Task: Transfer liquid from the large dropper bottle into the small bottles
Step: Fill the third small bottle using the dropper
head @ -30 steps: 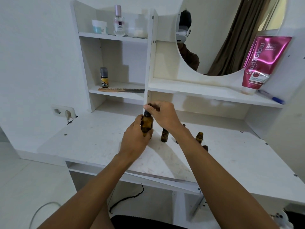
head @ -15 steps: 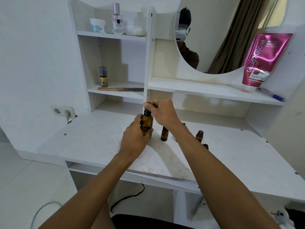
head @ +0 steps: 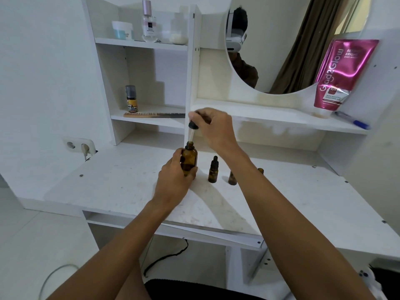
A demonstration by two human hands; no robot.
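The left hand [head: 173, 178], curled round the big brown glass bottle [head: 189, 159], steadies it; the right hand [head: 214, 131] pinches the black-topped dropper [head: 191, 132] at 12 o'clock.

Both forearms [head: 121, 241] are seen bare. In the mirror [head: 287, 40] a white headset [head: 234, 38] and a dark brown top [head: 246, 72] are reflected. Well below it, black clothing [head: 194, 289] is seen.

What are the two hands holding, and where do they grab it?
Left hand grips the large amber bottle round its body. Right hand pinches the dropper by its black top.
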